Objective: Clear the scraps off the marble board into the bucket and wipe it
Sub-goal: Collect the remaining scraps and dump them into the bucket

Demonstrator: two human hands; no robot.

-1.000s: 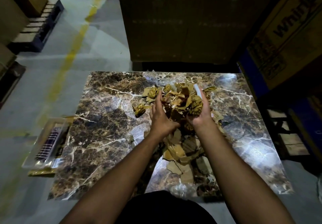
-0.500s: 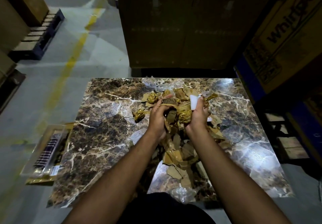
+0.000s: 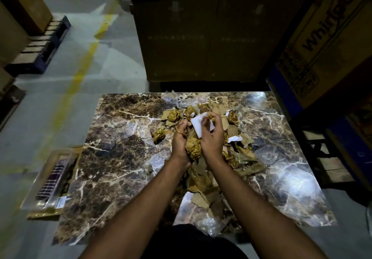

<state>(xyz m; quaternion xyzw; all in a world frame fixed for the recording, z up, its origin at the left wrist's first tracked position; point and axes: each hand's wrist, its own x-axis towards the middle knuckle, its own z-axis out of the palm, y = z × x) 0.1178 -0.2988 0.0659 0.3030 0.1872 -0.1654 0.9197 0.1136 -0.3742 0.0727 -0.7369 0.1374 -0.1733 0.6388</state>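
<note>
My two hands are close together above the middle of the marble board [image 3: 112,158], cupped toward each other around a bundle of scraps. My left hand [image 3: 179,139] curls its fingers round crumpled brown paper, and a gold crumpled ball [image 3: 193,148] sits wedged between both palms. My right hand [image 3: 212,135] closes over the same bundle and pinches a white piece of paper [image 3: 196,124] against it with thumb and fingers.

The rest of the scrap pile [image 3: 203,186] lies on the board under and around my hands: torn brown cardboard pieces run toward the near edge, more crumpled gold balls sit to the far left and far right of my hands, and a small white slip [image 3: 234,139] lies just right of my right hand. Clear plastic wrap [image 3: 207,225] lies at the near edge.

On the floor left of the board rests a clear plastic box [image 3: 50,180]. A large cardboard carton [image 3: 201,37] stands beyond the far edge.
</note>
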